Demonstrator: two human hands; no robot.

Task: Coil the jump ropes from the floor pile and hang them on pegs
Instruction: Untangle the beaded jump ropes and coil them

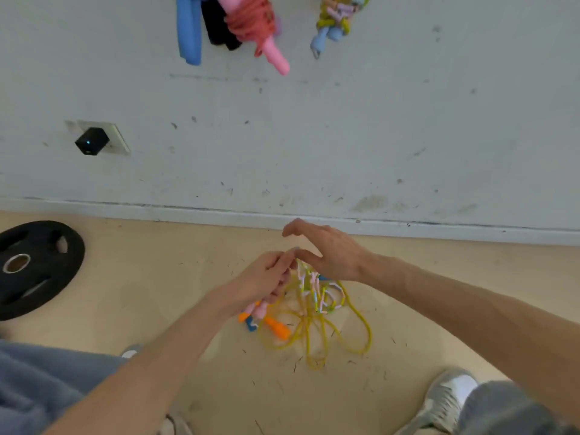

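Left hand (266, 277) clenched round pink handle (260, 309), over rope pile (314, 328) near floor's (150, 296) wall (314, 136) edge, right hand (328, 251) released, fingers loosely extended, just beside left

**Arms.** The left forearm (163, 356) and the right forearm (455, 302) are uncovered from the wrist to the frame edge. The left grip (266, 277) and the right grip (329, 252) are likewise bare.

**Legs.** Both legs wear trousers in a soft blue-grey fabric. The left trouser leg (40, 381) shows a slightly napped surface with loose folds. The right trouser leg (508, 409) shows the same colour, but it is too blurred to read the texture.

**Footwear.** The right shoe (445, 400) is a low trainer. It has a grey upper, paler diagonal stripes along the side and a white patch on top. Of the left shoe (130, 351), only a small grey-and-white tip shows beside the trouser leg, and its detail cannot be made out.
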